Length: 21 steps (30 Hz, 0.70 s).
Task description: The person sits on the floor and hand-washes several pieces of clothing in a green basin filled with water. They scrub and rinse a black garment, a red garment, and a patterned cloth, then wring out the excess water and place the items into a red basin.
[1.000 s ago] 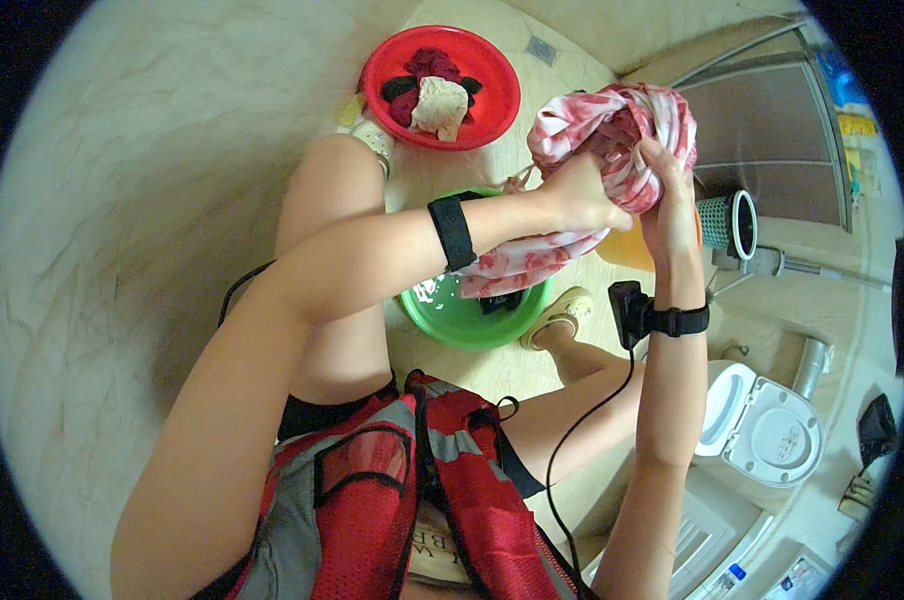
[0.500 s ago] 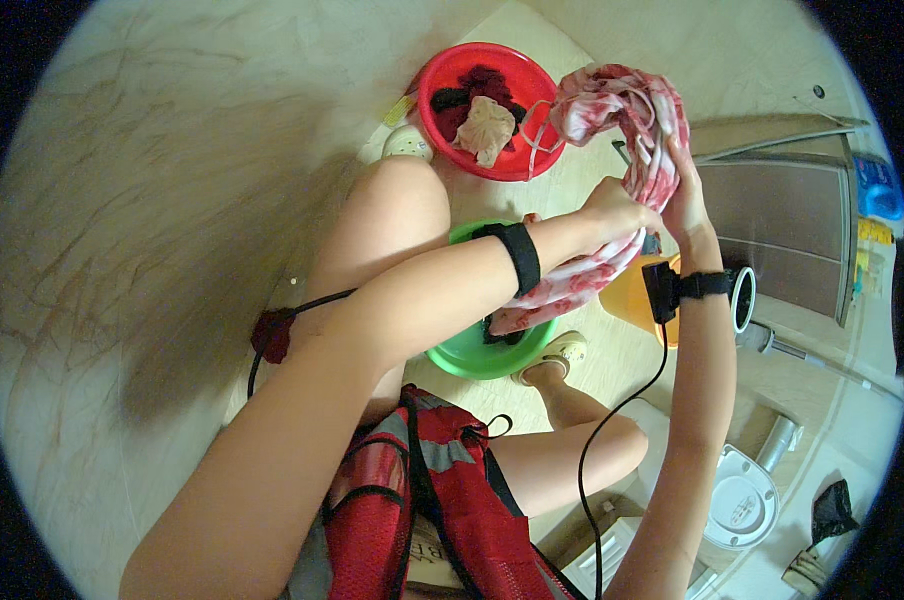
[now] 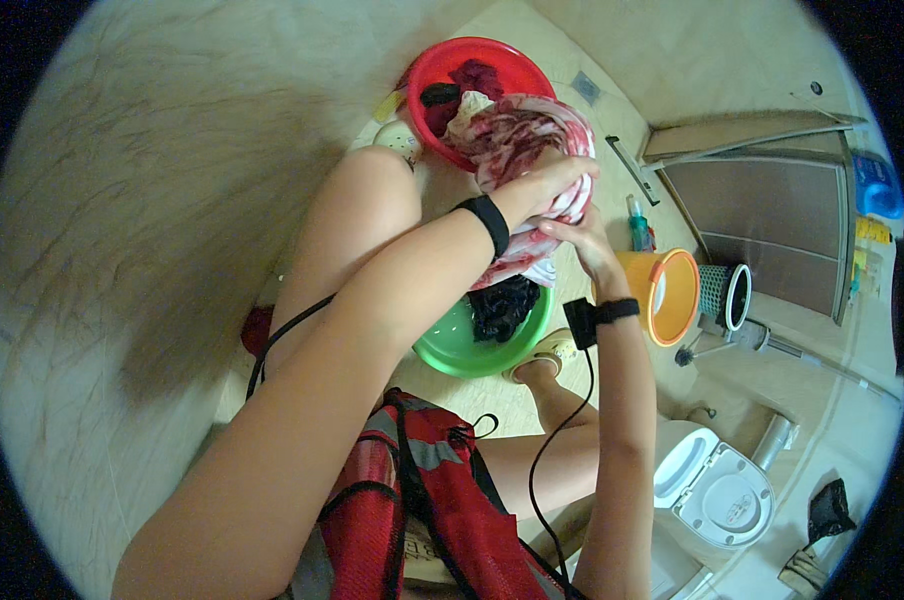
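Observation:
A bunched, wet-looking red-and-white patterned cloth point(image 3: 527, 130) hangs between my hands, its upper bulk in front of the red basin point(image 3: 424, 75) and its lower end over the green basin point(image 3: 447, 355). My left hand point(image 3: 562, 183) is closed round the middle of the cloth. Just below it, my right hand point(image 3: 584, 240) grips the cloth's edge with the thumb across it. Dark fabric point(image 3: 504, 308) lies in the green basin. In the red one are dark red and black pieces point(image 3: 472, 78) and a cream cloth point(image 3: 464, 118), partly hidden.
To the right stand an orange bucket point(image 3: 669, 300), a dark lattice basket point(image 3: 720, 295) and a green bottle point(image 3: 637, 225). A white toilet point(image 3: 737, 500) is at the lower right. The marble-patterned wall point(image 3: 142, 250) rises at left. A black cable point(image 3: 540, 470) hangs from my right wrist.
Both hands have moved left with the cloth. Its upper bulk has swung from the right of the red basin to overlap it, and more of the dark fabric in the green basin shows.

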Available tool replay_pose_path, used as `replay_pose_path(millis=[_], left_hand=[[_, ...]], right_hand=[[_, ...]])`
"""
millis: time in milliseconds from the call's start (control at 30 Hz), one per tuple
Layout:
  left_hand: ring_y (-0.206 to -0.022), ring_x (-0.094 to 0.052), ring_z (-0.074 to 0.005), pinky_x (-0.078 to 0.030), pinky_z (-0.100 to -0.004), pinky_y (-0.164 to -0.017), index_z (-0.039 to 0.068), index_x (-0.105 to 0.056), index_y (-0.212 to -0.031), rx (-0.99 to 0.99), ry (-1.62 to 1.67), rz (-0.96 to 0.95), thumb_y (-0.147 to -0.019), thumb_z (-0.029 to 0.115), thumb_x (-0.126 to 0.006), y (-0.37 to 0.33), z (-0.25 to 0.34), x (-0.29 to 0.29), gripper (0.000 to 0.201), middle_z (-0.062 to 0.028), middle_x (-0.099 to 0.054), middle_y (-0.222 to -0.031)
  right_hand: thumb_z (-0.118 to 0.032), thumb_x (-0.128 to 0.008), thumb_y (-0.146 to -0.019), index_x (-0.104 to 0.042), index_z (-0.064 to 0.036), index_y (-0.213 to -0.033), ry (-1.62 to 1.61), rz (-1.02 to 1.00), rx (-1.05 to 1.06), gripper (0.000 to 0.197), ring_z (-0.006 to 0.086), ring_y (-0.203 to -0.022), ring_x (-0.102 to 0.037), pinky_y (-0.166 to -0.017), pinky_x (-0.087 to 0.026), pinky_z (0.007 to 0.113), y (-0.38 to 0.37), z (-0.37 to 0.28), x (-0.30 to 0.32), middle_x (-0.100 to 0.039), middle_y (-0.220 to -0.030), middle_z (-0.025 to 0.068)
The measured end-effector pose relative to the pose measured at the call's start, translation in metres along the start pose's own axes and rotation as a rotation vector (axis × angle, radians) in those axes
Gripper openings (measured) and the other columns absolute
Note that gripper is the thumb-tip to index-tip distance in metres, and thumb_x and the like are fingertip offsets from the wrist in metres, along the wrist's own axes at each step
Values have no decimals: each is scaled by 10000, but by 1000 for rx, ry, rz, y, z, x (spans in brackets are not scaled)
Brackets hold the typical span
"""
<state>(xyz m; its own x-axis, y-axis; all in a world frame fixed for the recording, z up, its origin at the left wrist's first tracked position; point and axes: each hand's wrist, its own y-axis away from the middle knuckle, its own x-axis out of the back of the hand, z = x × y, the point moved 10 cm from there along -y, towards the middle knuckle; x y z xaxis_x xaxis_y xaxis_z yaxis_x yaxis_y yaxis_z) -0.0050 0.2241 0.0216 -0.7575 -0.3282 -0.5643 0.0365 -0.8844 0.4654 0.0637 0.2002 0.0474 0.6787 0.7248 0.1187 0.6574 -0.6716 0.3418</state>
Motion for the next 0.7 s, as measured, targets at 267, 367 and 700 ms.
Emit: replay_pose_path(millis=[267, 367, 700], left_hand=[[-728, -616, -201, -498, -306, -632, -29, -555, -974, -204, 64, -181, -721, 223, -695, 10, 19, -16, 383, -133, -600, -874], [-707, -604, -216, -483, -322, -635, -52, -556, -886, -363, -228, 61, -680, 254, -710, 8, 32, 2, 400, -135, -603, -810], [-714, -584, -184, -473, -331, -638, -67, -580, -877, -455, -317, 157, -653, 349, -735, -5, 42, 4, 497, -117, -614, -808]], right_hand=[[-59, -693, -645, -376, 32, -1229, -170, 89, -3, 670, 202, -991, -548, -847, -458, 320, -18, 18, -5, -537, -1116, 110], [-91, -637, -687, -524, 48, -1062, -49, 265, 28, 415, 192, -823, -603, -686, -494, 295, -13, 24, 3, -606, -958, 112], [-183, -636, -654, -623, 60, -735, 447, 605, -106, 256, 180, -604, -577, -543, -454, 319, -9, 12, 24, -618, -673, 99]])
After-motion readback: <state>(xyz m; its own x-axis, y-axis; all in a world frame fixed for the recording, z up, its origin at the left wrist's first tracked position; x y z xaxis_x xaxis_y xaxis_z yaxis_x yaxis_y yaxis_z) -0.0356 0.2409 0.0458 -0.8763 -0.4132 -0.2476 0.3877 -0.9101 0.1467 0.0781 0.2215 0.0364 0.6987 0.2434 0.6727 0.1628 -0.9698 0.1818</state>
